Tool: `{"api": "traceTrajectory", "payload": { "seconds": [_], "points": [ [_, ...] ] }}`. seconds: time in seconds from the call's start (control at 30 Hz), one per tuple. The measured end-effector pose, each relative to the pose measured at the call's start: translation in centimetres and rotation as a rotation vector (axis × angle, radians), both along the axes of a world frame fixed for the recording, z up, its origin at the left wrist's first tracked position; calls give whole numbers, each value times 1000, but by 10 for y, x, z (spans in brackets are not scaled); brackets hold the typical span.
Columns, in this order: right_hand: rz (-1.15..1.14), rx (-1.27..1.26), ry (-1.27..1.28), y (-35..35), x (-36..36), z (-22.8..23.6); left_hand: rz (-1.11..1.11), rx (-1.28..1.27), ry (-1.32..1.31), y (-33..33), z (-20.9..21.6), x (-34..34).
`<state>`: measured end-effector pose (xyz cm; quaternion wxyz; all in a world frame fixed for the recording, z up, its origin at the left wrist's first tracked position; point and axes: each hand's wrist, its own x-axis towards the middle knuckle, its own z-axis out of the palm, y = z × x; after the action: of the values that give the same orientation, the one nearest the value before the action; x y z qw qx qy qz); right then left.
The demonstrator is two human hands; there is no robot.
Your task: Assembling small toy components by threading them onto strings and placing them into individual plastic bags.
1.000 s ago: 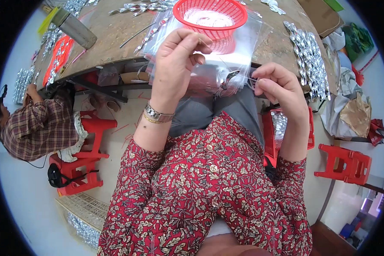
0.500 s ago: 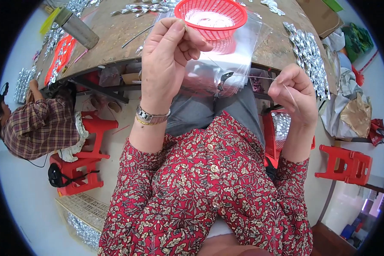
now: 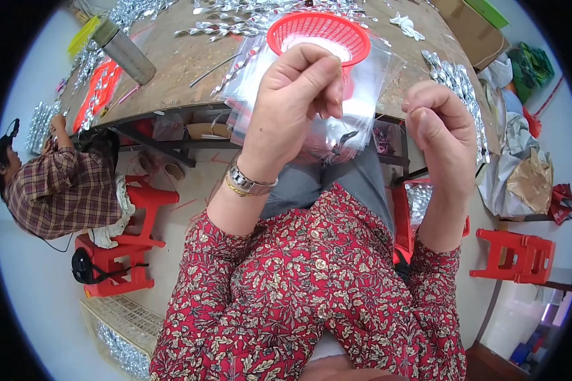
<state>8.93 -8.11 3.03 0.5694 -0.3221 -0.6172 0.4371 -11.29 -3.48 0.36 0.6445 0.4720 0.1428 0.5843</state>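
My left hand [image 3: 302,105], with a metal watch and a gold bracelet on its wrist, is raised over the plastic sheets, its thumb and forefinger pinched together. To its right, my right hand [image 3: 443,130] is held up with fingers curled and thumb against the forefinger. A fine, clear thread showed between the hands a moment earlier; now it is too thin to make out. Behind my left hand stands a red plastic basket [image 3: 318,20] holding pale coiled material. Beneath both lies a stack of clear plastic sheets [image 3: 357,117], with a small dark object [image 3: 343,143] on its near edge.
Twisted silver foil strips [image 3: 461,86] lie on the wooden table [image 3: 171,70], along with a grey metal flask [image 3: 126,54] and a thin grey rod [image 3: 215,70]. At the left a person [image 3: 63,184] in a checked shirt sits working. Red stools [image 3: 511,256] stand on the floor.
My left hand has moved right and slightly down, closer to my right hand. The right hand has turned and its fingers have curled in. The stretched thread no longer shows.
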Motion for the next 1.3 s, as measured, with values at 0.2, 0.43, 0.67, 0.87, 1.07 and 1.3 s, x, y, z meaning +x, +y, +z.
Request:
{"api": "traceTrajectory", "payload": {
  "seconds": [0.2,0.43,0.67,0.87,1.07,1.3],
  "points": [
    [3,-90,7,9,-13,-6,-124,-88,-51,5,-1,6],
    [-28,-156,98,12,-23,-18,-109,-103,-17,5,-4,13],
    [-84,-94,78,11,-31,-22,-38,-78,53,-3,-4,18],
    [-123,-92,42,8,-32,-23,-43,-55,117,-9,-3,18],
    [-155,-95,-12,5,-31,-21,-23,-54,151,-13,-2,18],
    [-192,-57,-16,5,-29,-21,-6,61,288,-15,-7,16]
  ]
}}
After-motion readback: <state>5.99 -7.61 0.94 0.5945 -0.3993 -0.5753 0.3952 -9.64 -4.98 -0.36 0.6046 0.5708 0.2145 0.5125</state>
